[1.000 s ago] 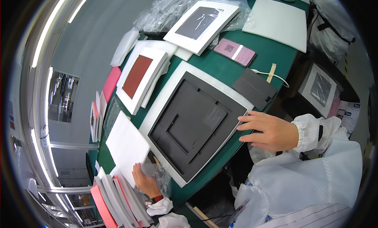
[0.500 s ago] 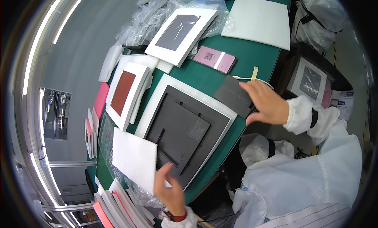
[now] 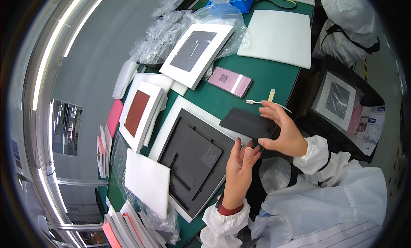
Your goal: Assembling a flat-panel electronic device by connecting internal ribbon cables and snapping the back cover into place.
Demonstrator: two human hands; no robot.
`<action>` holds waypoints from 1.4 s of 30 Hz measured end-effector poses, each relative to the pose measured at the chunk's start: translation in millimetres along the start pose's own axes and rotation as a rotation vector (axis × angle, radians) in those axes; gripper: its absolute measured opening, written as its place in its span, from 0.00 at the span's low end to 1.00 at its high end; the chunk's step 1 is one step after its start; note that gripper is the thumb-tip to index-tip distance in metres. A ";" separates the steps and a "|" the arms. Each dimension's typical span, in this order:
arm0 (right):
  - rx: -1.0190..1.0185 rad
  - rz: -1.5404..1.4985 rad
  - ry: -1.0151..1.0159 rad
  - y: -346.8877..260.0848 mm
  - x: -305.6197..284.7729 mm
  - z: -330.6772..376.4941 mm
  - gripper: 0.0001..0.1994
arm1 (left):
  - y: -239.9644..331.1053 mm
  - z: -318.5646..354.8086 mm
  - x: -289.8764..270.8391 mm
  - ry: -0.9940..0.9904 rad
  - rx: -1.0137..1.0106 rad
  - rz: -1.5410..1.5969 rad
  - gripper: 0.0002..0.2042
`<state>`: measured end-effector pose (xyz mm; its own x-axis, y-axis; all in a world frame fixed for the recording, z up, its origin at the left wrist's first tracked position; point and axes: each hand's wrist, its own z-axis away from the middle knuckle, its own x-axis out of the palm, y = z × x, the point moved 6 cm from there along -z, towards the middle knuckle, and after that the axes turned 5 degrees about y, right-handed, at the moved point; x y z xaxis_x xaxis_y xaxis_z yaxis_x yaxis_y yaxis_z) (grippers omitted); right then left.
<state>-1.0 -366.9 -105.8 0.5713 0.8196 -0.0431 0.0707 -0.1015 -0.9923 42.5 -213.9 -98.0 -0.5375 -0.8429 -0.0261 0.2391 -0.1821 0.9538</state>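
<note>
A thin dark grey rectangular plate [image 3: 245, 123] is gripped at its right end by my right hand [image 3: 286, 134], between thumb and fingers. My left hand [image 3: 242, 171] is open just below it, fingers pointing up and apart, fingertips close to the plate's lower edge; whether they touch it I cannot tell. Left of the hands, a large black panel [image 3: 195, 158], looking like the back of a picture frame, lies on a white foam sheet [image 3: 180, 104]. A white cable [image 3: 253, 102] with a small plug lies beyond the plate, by a beige tape strip [image 3: 271, 94].
A phone [image 3: 230, 82] with a pink screen lies on the green table [image 3: 274, 76]. Around it are a white frame with a grey window [image 3: 222, 34], a white frame with a brown window [image 3: 156, 102], foam sheets [image 3: 280, 38] and clear plastic bags [image 3: 154, 44]. A black bin [image 3: 308, 111] stands right.
My left hand has moved right and up from the black panel's lower corner to the plate. My right hand has shifted slightly down and left, and the plate has turned and moved left with it.
</note>
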 end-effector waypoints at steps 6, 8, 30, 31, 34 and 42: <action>-0.168 -0.165 -0.112 -25.1 25.1 19.3 0.39 | 37.1 -8.2 21.0 0.192 0.113 0.502 0.16; -0.178 -0.253 -0.069 -26.4 0.5 -5.3 0.34 | 29.2 -15.9 3.4 0.069 0.139 0.517 0.19; -0.181 0.412 -0.227 35.1 -10.9 -101.2 0.06 | 58.8 -11.2 -45.2 0.301 0.280 -0.097 0.14; -0.168 0.385 -0.223 35.3 -10.8 -103.7 0.06 | 63.7 -8.1 -54.2 0.365 0.293 -0.156 0.13; -0.064 0.269 -0.307 38.0 -9.4 -108.4 0.05 | 75.8 -7.0 -63.1 0.483 0.359 -0.174 0.15; -0.063 0.283 -0.315 34.2 -8.6 -108.7 0.06 | 52.3 -42.9 -65.1 0.384 0.269 0.121 0.14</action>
<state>85.4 -438.7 -126.8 0.2985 0.8856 -0.3557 0.0027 -0.3735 -0.9276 124.8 -190.3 -59.3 -0.1697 -0.9851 0.0295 0.0368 0.0236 0.9990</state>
